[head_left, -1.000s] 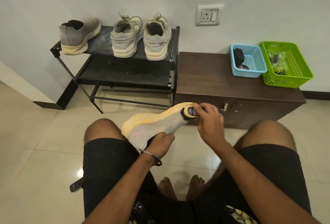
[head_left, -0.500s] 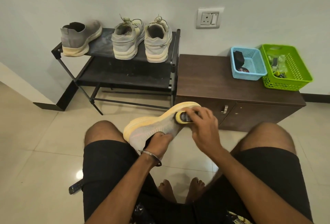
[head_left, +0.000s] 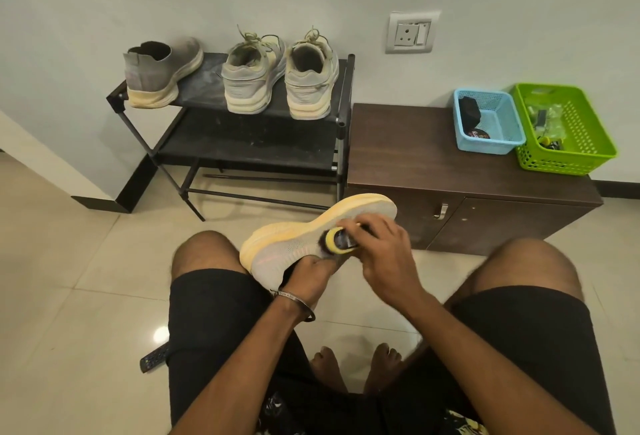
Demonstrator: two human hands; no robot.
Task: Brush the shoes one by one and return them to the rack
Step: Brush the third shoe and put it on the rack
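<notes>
1. Above your knees, your left hand (head_left: 313,270) is gripping the grey knit yellow-soled shoe (head_left: 294,244) at its opening.
2. Your right hand (head_left: 382,254) is pinching the small yellow-rimmed brush (head_left: 337,240) (bristles touching the knit); keep strokes short.

Brush (head_left: 337,240) drawn back along grey shoe (head_left: 298,244) from toe end toward mid-upper by right hand (head_left: 382,254); shoe's toe tipped a little higher.
</notes>
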